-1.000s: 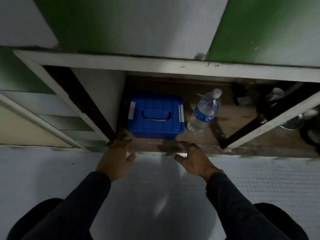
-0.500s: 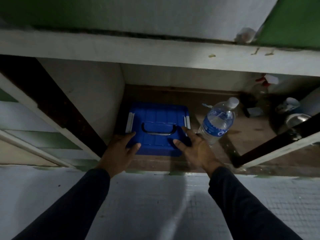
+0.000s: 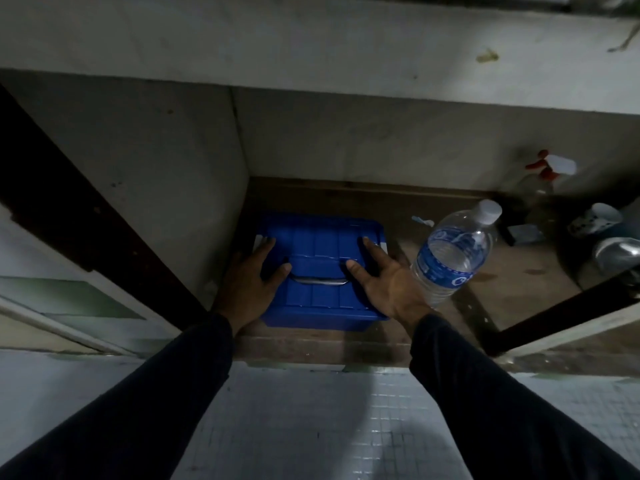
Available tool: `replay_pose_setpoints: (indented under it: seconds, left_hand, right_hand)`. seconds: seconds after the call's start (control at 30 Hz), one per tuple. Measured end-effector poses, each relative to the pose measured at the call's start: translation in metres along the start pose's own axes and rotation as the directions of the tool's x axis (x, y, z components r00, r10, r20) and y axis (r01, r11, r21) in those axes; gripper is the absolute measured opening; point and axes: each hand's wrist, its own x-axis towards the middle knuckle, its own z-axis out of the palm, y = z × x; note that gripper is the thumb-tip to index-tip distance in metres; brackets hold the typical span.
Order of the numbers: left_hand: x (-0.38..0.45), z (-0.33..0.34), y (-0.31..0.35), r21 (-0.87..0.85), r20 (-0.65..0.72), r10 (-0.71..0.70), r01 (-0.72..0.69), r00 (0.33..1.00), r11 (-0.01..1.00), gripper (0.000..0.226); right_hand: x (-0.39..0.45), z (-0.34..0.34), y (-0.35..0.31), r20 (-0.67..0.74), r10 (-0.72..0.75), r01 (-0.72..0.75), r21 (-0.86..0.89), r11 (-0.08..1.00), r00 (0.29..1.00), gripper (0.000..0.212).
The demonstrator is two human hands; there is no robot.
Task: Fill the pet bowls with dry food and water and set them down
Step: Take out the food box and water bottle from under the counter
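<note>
A blue plastic box (image 3: 320,296) with a lid, side clips and a flat handle sits on the wooden floor of an open low cupboard. My left hand (image 3: 251,282) lies on the box's left side, fingers straight along its edge, thumb on the lid. My right hand (image 3: 384,278) lies on the right side the same way, fingers reaching to the right clip. A clear water bottle (image 3: 450,259) with a white cap and blue label stands just right of the box, close to my right wrist.
The cupboard's left wall (image 3: 166,188) is close to the box. At the back right stand a spray bottle (image 3: 543,174) with a red trigger, a white cup (image 3: 597,218) and a metal bowl (image 3: 616,252). An open door (image 3: 568,317) angles out on the right. White tiled floor (image 3: 311,427) lies in front.
Both hands have moved forward from the cupboard's front edge onto the blue box, sliding farther along its sides. The view has come closer to the cupboard.
</note>
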Motion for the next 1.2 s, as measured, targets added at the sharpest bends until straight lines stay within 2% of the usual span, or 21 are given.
replay_pose_setpoints:
  seconds: [0.2, 0.43, 0.8, 1.0, 1.1, 1.2]
  left_hand:
    - [0.012, 0.006, -0.008, 0.035, 0.001, -0.033, 0.033, 0.999, 0.999, 0.079]
    - [0.026, 0.008, -0.011, -0.001, 0.048, -0.069, 0.069, 0.996, 0.998, 0.076]
    - [0.022, 0.008, -0.005, -0.056, -0.001, -0.054, 0.054, 0.999, 0.997, 0.075]
    - [-0.002, 0.008, -0.005, -0.023, -0.052, -0.044, 0.043, 0.998, 0.999, 0.074]
    - [-0.023, 0.005, -0.006, -0.082, -0.032, -0.053, 0.05, 0.998, 0.995, 0.074]
    - [-0.049, 0.0, -0.003, -0.073, 0.003, -0.082, 0.082, 0.997, 0.994, 0.075]
  right_hand:
    - [0.008, 0.008, 0.005, -0.031, -0.005, 0.001, -0.138, 0.99, 0.999, 0.075]
    - [0.01, 0.011, 0.008, -0.046, -0.024, 0.02, -0.099, 0.995, 0.999, 0.073]
    - [0.01, 0.014, 0.008, -0.087, -0.027, 0.023, -0.053, 0.998, 0.996, 0.071]
    - [-0.006, 0.026, 0.016, -0.134, -0.05, 0.049, -0.007, 0.999, 0.99, 0.072]
    - [-0.022, 0.03, 0.018, -0.156, -0.058, 0.056, -0.02, 0.998, 0.986, 0.072]
    - [-0.045, 0.03, 0.019, -0.153, -0.064, 0.062, -0.02, 0.998, 0.986, 0.072]
